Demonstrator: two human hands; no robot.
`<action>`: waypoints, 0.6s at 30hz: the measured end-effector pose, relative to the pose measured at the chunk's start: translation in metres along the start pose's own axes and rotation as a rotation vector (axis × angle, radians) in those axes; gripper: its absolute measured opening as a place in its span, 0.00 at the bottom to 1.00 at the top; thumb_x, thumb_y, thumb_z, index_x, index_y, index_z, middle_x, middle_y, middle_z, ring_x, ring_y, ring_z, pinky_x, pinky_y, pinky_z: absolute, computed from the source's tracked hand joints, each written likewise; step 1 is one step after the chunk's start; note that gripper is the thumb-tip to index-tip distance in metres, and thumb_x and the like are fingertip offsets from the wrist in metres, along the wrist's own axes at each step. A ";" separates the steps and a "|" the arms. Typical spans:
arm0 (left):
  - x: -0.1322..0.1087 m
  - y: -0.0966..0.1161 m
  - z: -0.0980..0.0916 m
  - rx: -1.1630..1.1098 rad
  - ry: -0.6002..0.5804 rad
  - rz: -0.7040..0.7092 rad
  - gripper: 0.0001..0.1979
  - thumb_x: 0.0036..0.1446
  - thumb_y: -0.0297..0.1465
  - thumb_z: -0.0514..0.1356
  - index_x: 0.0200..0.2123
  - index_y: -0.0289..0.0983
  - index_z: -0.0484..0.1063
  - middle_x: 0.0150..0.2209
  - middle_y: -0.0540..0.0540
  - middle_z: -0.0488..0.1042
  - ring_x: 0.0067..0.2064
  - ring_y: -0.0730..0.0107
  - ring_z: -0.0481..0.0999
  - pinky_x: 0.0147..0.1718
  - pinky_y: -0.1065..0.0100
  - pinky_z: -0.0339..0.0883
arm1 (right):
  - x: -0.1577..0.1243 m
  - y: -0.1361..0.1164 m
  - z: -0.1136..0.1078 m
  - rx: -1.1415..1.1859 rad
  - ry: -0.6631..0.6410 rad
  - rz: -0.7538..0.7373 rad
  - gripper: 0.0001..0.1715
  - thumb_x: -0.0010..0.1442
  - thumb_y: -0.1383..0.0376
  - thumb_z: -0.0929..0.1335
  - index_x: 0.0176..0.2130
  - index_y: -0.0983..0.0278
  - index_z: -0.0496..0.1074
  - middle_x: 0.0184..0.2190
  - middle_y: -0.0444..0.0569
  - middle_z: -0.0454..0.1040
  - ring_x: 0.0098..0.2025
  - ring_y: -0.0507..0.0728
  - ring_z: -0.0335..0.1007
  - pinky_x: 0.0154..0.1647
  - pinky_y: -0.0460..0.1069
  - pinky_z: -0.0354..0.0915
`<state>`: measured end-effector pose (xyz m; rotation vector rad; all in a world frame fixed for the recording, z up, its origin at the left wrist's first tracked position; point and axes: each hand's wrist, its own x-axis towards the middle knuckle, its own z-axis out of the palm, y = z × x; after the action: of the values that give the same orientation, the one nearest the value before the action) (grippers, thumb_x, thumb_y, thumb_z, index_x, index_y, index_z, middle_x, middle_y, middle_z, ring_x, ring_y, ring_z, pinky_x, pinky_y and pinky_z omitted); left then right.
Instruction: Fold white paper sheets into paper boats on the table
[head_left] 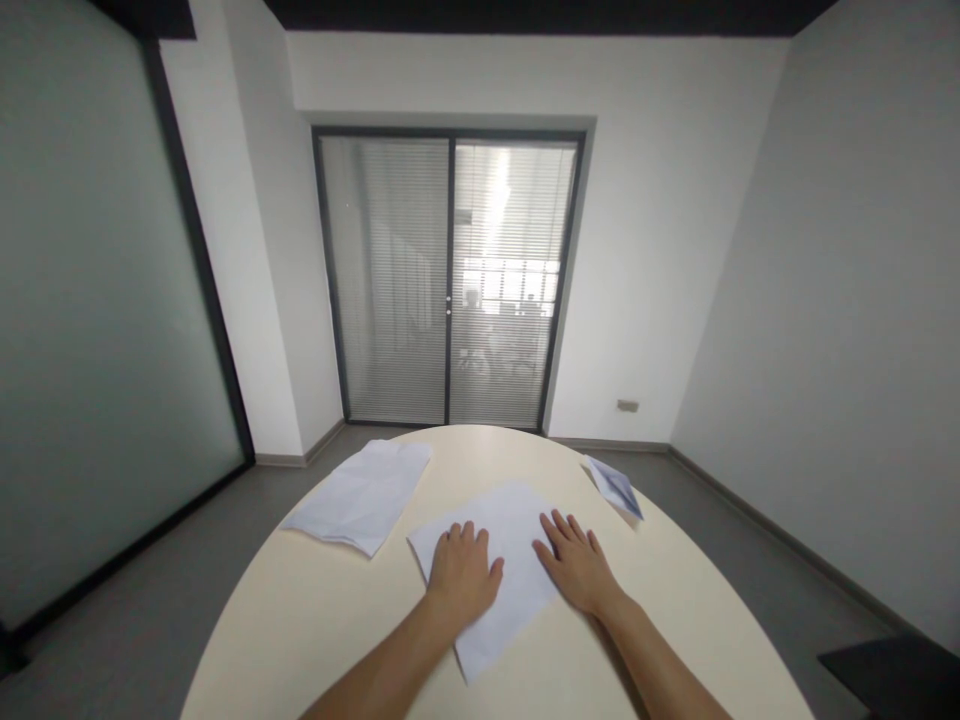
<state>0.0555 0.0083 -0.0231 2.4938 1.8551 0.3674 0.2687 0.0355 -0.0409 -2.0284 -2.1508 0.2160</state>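
A white sheet of paper [511, 590] lies at an angle on the round cream table [277, 640], with both hands on it. My left hand [465, 572] rests palm down on its left part, fingers slightly bent and thumb out to the side. Over the right edge of the sheet, my right hand [576, 560] lies flat with its fingers spread. Neither hand grips anything. The palms hide parts of the sheet beneath them.
Several creased white sheets [367, 495] lie at the table's far left. A folded paper piece [615, 487] sits near the far right edge. Beyond the table stand glass doors with blinds [450, 280]. A dark flat object [900, 675] shows at lower right.
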 end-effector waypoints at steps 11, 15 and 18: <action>-0.005 -0.002 0.017 -0.038 0.008 -0.025 0.32 0.63 0.48 0.44 0.64 0.38 0.60 0.66 0.37 0.56 0.68 0.43 0.48 0.63 0.44 0.41 | -0.008 -0.014 -0.009 0.023 0.174 -0.128 0.33 0.67 0.50 0.57 0.63 0.63 0.63 0.68 0.54 0.54 0.70 0.66 0.44 0.68 0.64 0.45; 0.003 0.001 0.014 -0.011 0.045 -0.151 0.29 0.64 0.44 0.45 0.64 0.39 0.60 0.67 0.39 0.55 0.68 0.44 0.49 0.62 0.43 0.42 | -0.022 -0.035 -0.014 0.061 0.057 -0.258 0.40 0.65 0.43 0.57 0.67 0.61 0.56 0.70 0.51 0.48 0.71 0.66 0.38 0.69 0.62 0.43; 0.007 0.001 0.003 0.014 0.060 -0.187 0.27 0.64 0.41 0.45 0.61 0.37 0.65 0.64 0.37 0.61 0.64 0.44 0.56 0.58 0.45 0.51 | -0.024 -0.037 -0.012 0.050 -0.054 -0.263 0.44 0.63 0.40 0.57 0.69 0.59 0.50 0.71 0.50 0.44 0.72 0.66 0.35 0.69 0.63 0.38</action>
<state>0.0588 0.0148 -0.0250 2.3163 2.0983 0.4288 0.2364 0.0094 -0.0218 -1.7083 -2.3901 0.2874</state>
